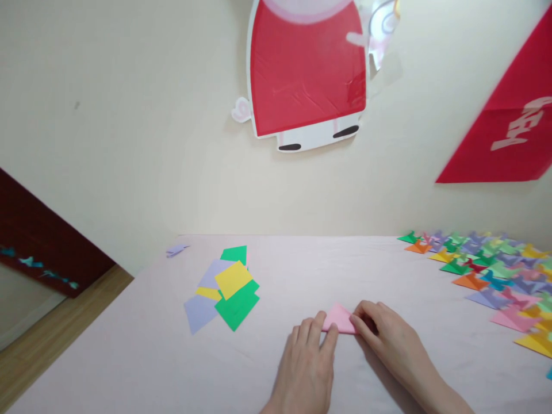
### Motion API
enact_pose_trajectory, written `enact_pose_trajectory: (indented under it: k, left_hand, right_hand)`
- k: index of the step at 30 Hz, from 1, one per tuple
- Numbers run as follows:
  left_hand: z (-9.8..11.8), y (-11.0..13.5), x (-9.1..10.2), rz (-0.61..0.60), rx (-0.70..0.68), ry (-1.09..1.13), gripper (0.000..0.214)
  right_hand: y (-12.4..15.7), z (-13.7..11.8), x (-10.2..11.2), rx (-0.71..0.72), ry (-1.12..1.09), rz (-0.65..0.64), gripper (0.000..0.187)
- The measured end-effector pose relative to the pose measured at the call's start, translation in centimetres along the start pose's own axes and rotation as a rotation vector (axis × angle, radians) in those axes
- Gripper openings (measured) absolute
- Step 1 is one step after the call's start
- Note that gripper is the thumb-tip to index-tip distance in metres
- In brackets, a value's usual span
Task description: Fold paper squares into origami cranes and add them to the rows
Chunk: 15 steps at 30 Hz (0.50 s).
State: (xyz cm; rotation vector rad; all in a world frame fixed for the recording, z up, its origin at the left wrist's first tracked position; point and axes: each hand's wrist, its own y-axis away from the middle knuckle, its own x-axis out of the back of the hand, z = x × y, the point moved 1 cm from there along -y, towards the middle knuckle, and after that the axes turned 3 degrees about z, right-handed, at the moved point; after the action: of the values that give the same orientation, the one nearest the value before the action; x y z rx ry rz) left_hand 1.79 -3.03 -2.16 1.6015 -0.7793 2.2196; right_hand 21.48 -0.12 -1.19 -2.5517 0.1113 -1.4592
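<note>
A person's two bare hands meet over a pink paper triangle [338, 317], which lies at the near side of a pale, cloth-covered table [150, 339], right of center. The left hand [307, 356] rests flattish, its thumb and forefinger parted at the triangle's left corner. The right hand [390, 333] is drawn narrow, thumb and forefinger closed on the right corner; whether they pinch or merely press is hard to tell.

The paper looks light and slick enough to skid: uneven pressure from either hand could pull the layers out of line and leave a crooked crease. The soft cover, faintly wrinkled, could give beneath a hard press and blur a fold. A wide sweep of the right forearm might also knock the nearest of the origami figures [471, 280] ranked along the table's right side.

To the left lies a loose spread of paper squares [238, 307] in green, yellow and lavender, with a small lavender folded piece [176, 250] near the far left corner. Behind rises a cream wall [150, 144] bearing a red-bodied cartoon cutout [308, 69] and, at right, a red banner [495, 132] with white marks. Wood-look flooring [92, 310] shows at left, beside a dark brown panel [52, 230].
</note>
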Motion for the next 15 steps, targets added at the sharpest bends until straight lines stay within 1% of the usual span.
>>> enact_pose_trajectory:
  k: [4, 10, 15]
  left_hand:
    - [0.12, -0.12, -0.32, 0.021, -0.015, -0.054, 0.052]
    - [0.09, -0.49, -0.55, 0.035, -0.035, -0.118, 0.039]
    - [0.06, -0.55, -0.58, 0.065, -0.072, -0.163, 0.037]
  right_hand:
    - [-0.05, 0.20, -0.31, 0.004, -0.013, 0.015, 0.023]
    - [-0.18, 0.04, -0.48, -0.065, 0.025, -0.035, 0.026]
    - [-0.27, -0.25, -0.33, -0.110, 0.007, -0.062, 0.028]
